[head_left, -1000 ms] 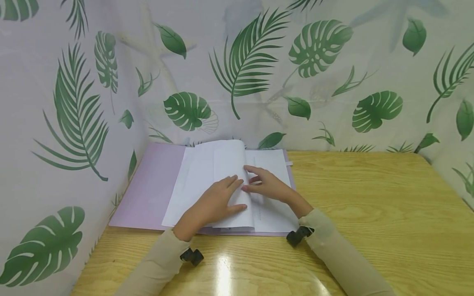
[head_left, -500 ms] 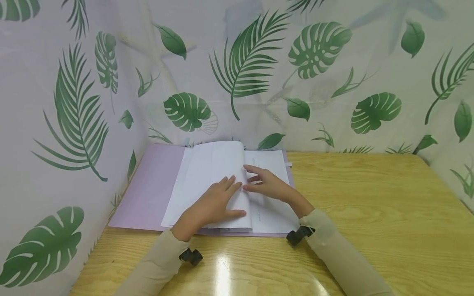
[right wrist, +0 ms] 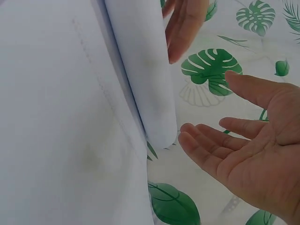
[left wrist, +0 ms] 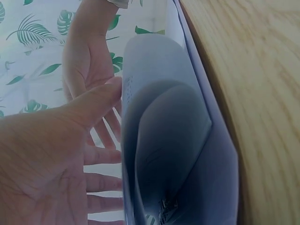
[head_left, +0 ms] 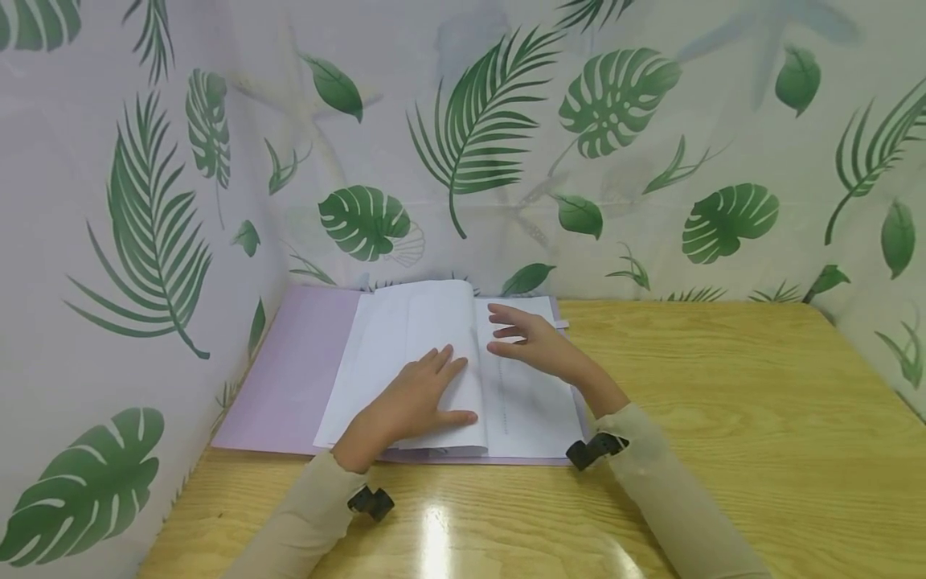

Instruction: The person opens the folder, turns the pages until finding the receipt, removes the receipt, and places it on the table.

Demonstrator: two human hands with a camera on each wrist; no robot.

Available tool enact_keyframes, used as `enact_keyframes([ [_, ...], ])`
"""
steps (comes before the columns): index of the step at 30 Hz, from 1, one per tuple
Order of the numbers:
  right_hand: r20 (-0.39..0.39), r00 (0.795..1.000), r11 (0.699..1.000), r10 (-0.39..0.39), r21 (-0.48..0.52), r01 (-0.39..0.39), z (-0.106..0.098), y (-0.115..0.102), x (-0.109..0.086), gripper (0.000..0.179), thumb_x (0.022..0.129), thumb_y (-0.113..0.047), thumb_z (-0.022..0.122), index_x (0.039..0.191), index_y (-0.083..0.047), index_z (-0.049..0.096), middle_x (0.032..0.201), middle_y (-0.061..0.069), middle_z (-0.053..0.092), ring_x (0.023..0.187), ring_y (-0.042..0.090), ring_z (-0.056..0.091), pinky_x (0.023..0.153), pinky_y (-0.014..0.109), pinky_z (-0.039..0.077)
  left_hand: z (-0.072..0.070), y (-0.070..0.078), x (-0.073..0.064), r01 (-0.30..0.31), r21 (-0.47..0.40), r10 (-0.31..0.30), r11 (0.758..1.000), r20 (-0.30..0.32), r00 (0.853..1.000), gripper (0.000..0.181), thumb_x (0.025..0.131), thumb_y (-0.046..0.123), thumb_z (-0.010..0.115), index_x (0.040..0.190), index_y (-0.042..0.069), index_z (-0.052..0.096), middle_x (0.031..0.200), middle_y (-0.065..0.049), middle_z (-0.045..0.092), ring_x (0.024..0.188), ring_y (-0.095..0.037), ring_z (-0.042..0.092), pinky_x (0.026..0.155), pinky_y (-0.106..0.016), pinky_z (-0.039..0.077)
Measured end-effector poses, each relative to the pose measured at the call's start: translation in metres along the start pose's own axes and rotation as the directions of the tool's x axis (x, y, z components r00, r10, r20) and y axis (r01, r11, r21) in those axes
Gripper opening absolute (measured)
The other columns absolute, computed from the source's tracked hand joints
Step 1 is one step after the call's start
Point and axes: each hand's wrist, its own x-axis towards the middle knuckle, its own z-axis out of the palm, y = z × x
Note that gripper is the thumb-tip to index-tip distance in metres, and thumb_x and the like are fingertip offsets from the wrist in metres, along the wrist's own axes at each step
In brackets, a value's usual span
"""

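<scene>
A pale purple folder [head_left: 297, 362] lies spread on the table with white paper sheets in it. The turned sheets [head_left: 434, 314] bulge in a rounded fold near the middle; in the left wrist view the curled sheets [left wrist: 159, 61] stand up from the folder, and a dark metal piece shows low between them. My left hand [head_left: 415, 402] rests on these sheets with its fingers spread. Over the right-hand page [head_left: 531, 418] hovers my right hand [head_left: 538, 342], its fingers loosely bent and apart from the paper. The right wrist view shows that hand [right wrist: 253, 150] holding nothing.
The wood-grain table [head_left: 723, 402] extends to the right of the folder. A leaf-patterned cloth [head_left: 506, 145] rises behind and on the left, close to the folder's far edge. A small white tab [head_left: 561, 324] sticks out at the folder's right edge.
My right hand has drawn away from the fold, moving to the right and slightly up. The turned sheets have shifted a little to the left under my left hand, which stays on them.
</scene>
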Motion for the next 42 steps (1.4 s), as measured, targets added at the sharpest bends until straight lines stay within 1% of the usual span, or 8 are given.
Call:
enact_keyframes([
  [9, -0.052, 0.999, 0.999, 0.011, 0.032, -0.010, -0.024, -0.004, -0.001, 0.069, 0.100, -0.023, 0.066, 0.158, -0.006, 0.033, 0.156, 0.021, 0.045, 0.141, 0.041, 0.049, 0.114, 0.054, 0.045, -0.004, -0.006, 0.000, 0.041, 0.001, -0.041, 0.999, 0.002, 0.999, 0.089, 0.092, 0.062, 0.064, 0.158, 0.009, 0.036, 0.165, -0.025, 0.026, 0.153, -0.042, 0.029, 0.123, -0.057, 0.031],
  [15, -0.083, 0.997, 1.000, -0.003, -0.015, 0.002, -0.040, -0.004, -0.004, 0.066, 0.101, -0.021, 0.064, 0.157, -0.002, 0.034, 0.157, 0.022, 0.044, 0.140, 0.042, 0.049, 0.112, 0.057, 0.046, -0.009, -0.010, 0.000, 0.078, -0.001, -0.078, 0.997, 0.019, 0.997, 0.092, 0.092, 0.063, 0.063, 0.160, 0.008, 0.032, 0.165, -0.026, 0.025, 0.153, -0.044, 0.028, 0.124, -0.057, 0.030],
  [19, -0.106, 0.994, 0.999, -0.008, -0.032, 0.005, -0.050, -0.001, -0.007, 0.064, 0.101, -0.019, 0.064, 0.156, 0.000, 0.036, 0.153, 0.023, 0.048, 0.139, 0.042, 0.050, 0.112, 0.058, 0.046, -0.010, -0.014, 0.000, 0.091, 0.001, -0.091, 0.996, 0.029, 0.995, 0.095, 0.092, 0.063, 0.064, 0.160, 0.005, 0.031, 0.165, -0.027, 0.026, 0.152, -0.043, 0.029, 0.124, -0.056, 0.031],
  [23, -0.117, 0.993, 0.999, 0.005, -0.048, -0.011, -0.059, 0.007, -0.008, 0.063, 0.101, -0.018, 0.064, 0.155, 0.001, 0.037, 0.150, 0.025, 0.051, 0.138, 0.043, 0.051, 0.111, 0.057, 0.047, -0.012, -0.016, -0.001, 0.105, -0.002, -0.105, 0.994, 0.048, 0.993, 0.098, 0.092, 0.061, 0.066, 0.160, 0.002, 0.029, 0.165, -0.027, 0.026, 0.152, -0.043, 0.029, 0.124, -0.056, 0.031],
  [30, -0.119, 0.992, 0.996, 0.035, -0.077, -0.044, -0.066, 0.028, -0.010, 0.062, 0.101, -0.010, 0.062, 0.153, 0.009, 0.034, 0.155, 0.031, 0.041, 0.138, 0.049, 0.048, 0.111, 0.057, 0.046, -0.015, -0.020, -0.002, 0.136, -0.004, -0.136, 0.991, 0.075, 0.988, 0.102, 0.091, 0.063, 0.065, 0.157, -0.006, 0.029, 0.163, -0.028, 0.027, 0.152, -0.041, 0.032, 0.124, -0.052, 0.032],
  [35, -0.089, 0.994, 0.992, 0.066, -0.103, -0.075, -0.065, 0.045, -0.015, 0.065, 0.100, -0.008, 0.064, 0.153, 0.012, 0.033, 0.156, 0.034, 0.037, 0.140, 0.052, 0.045, 0.113, 0.058, 0.043, -0.015, -0.023, -0.002, 0.154, 0.002, -0.154, 0.988, 0.075, 0.985, 0.104, 0.091, 0.066, 0.064, 0.154, -0.010, 0.031, 0.161, -0.029, 0.032, 0.149, -0.041, 0.038, 0.121, -0.049, 0.037],
  [38, -0.070, 0.994, 0.990, 0.086, -0.105, -0.093, -0.061, 0.053, -0.019, 0.066, 0.099, -0.008, 0.065, 0.151, 0.015, 0.032, 0.156, 0.036, 0.035, 0.140, 0.053, 0.043, 0.113, 0.060, 0.042, -0.016, -0.025, -0.003, 0.170, 0.001, -0.170, 0.985, 0.088, 0.982, 0.104, 0.090, 0.065, 0.065, 0.154, -0.010, 0.031, 0.161, -0.029, 0.032, 0.149, -0.042, 0.037, 0.121, -0.050, 0.037],
  [42, -0.058, 0.990, 0.983, 0.126, -0.125, -0.132, -0.059, 0.061, -0.023, 0.068, 0.099, -0.009, 0.065, 0.153, 0.014, 0.031, 0.157, 0.035, 0.034, 0.142, 0.052, 0.041, 0.114, 0.060, 0.040, -0.018, -0.025, -0.005, 0.194, -0.006, -0.193, 0.981, 0.107, 0.975, 0.104, 0.089, 0.061, 0.069, 0.155, -0.010, 0.031, 0.162, -0.029, 0.031, 0.150, -0.041, 0.036, 0.122, -0.050, 0.035],
])
